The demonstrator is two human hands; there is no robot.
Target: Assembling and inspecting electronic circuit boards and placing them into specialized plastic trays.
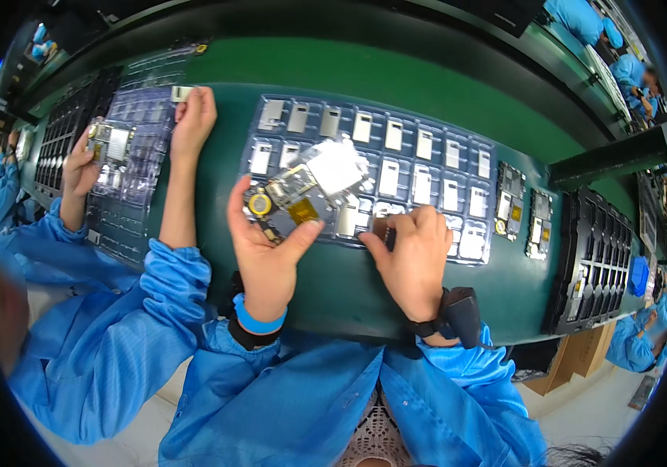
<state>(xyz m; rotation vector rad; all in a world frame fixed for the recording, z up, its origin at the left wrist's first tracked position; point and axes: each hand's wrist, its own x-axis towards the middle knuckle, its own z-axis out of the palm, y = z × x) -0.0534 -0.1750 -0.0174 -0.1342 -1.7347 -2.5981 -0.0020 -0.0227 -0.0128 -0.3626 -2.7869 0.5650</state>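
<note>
My left hand [265, 253] grips a circuit board [293, 204] by its near edge, thumb on top. The board is tilted over the tray, with a gold ring at one corner and a bright, shiny rectangular area at its far end. A clear plastic tray [353, 109] lies beneath, its pockets holding several small silver metal plates [424, 144], many with a rectangular cutout. At the tray's near row, my right hand [415, 253] pinches a small metal plate [381, 229] between thumb and forefinger; the fingers partly hide it.
Two circuit boards [510, 201] lie right of the tray, beside a black slotted rack [591, 261]. At left, a co-worker's hands [193, 124] hold a board and a small plate over another clear tray [143, 101]. A dark post [621, 152] juts in at far right.
</note>
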